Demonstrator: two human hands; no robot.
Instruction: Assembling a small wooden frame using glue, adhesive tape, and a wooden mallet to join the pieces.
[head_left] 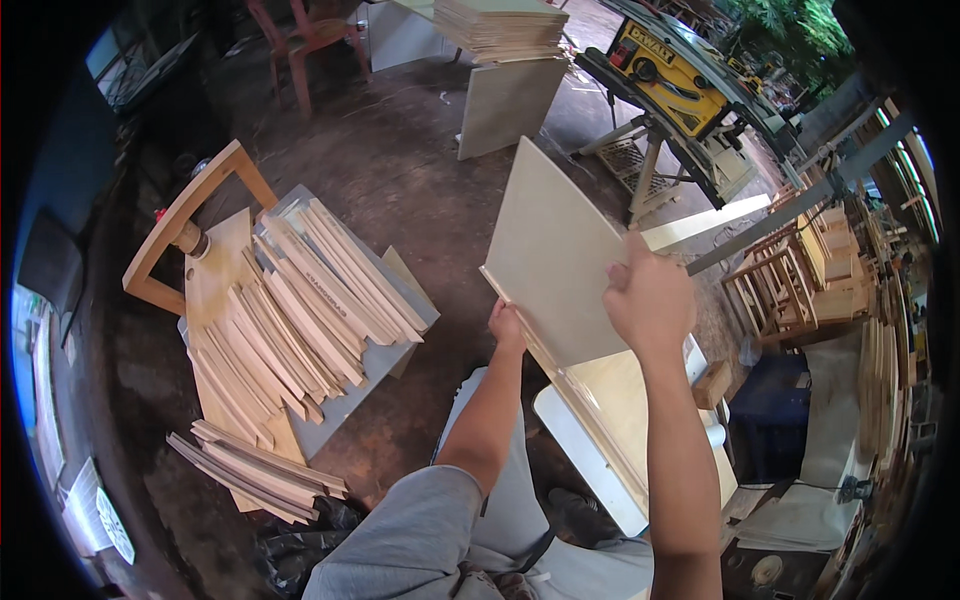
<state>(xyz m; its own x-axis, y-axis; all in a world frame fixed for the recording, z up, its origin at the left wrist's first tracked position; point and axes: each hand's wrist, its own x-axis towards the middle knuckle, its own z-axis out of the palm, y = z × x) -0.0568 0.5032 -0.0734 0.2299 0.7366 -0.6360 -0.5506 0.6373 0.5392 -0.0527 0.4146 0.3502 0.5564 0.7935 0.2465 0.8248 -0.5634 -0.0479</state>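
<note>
A thin greyish-beige board [555, 250] stands tilted up in front of me, its lower end over a white-topped table [565, 425]. My left hand [507, 325] is closed at the board's near left edge, where a narrow pale wood strip [600, 415] runs down toward me. My right hand [652, 305] is closed around the board's right edge, its curled fingers partly hiding that edge. Below the raised board, a pale yellowish wood panel [625, 385] lies on the table.
Several wood strips [300, 300] lie on a low surface at left, beside a wooden frame [145, 265]. A stack of boards [500, 30] stands at the back. A yellow table saw [675, 85] is at back right; a wood block [712, 385] sits right of the table.
</note>
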